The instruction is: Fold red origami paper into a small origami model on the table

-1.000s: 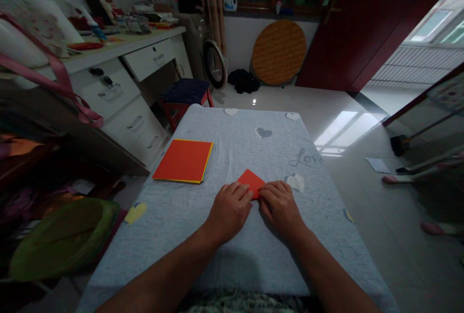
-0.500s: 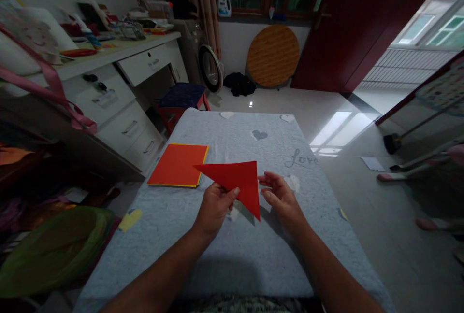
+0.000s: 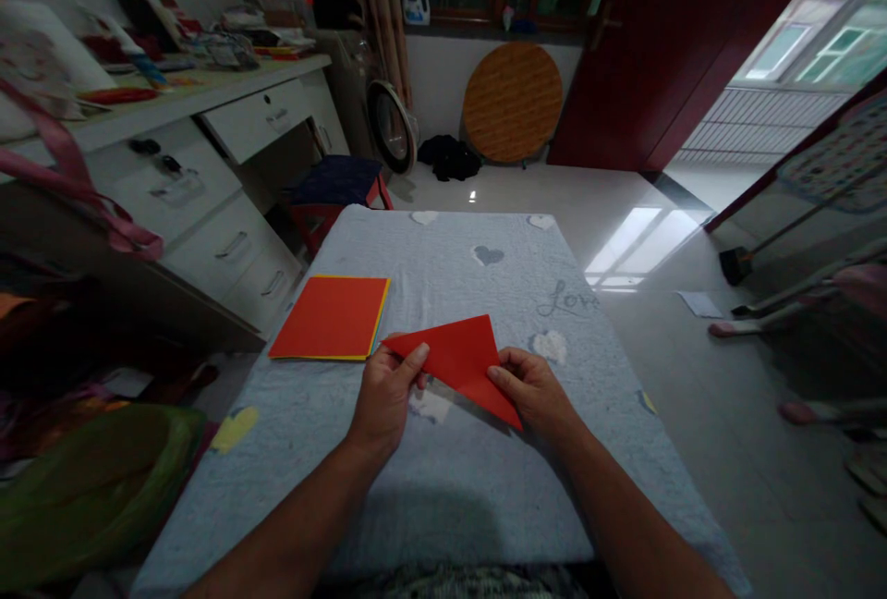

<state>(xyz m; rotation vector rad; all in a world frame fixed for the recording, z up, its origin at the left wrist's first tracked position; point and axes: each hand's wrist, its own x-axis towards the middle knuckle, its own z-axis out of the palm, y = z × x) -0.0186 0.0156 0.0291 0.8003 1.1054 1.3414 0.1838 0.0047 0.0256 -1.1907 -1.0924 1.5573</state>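
Folded red sheet (image 3: 461, 360): a smooth, plain triangle, one corner pointing away from the person, its long edge sloping down to the right, held above the bench (image 3: 443, 507). Left hand (image 3: 384, 396) pinches the left corner, thumb on top; right hand (image 3: 532, 386) pinches the right edge likewise. Beyond the left hand, a paper stack (image 3: 331, 317), orange-red uppermost, lies on the pale blue cloth (image 3: 485, 285).

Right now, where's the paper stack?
Head view: the stack lies on the cloth, left of the folded red paper, just beyond the left hand.
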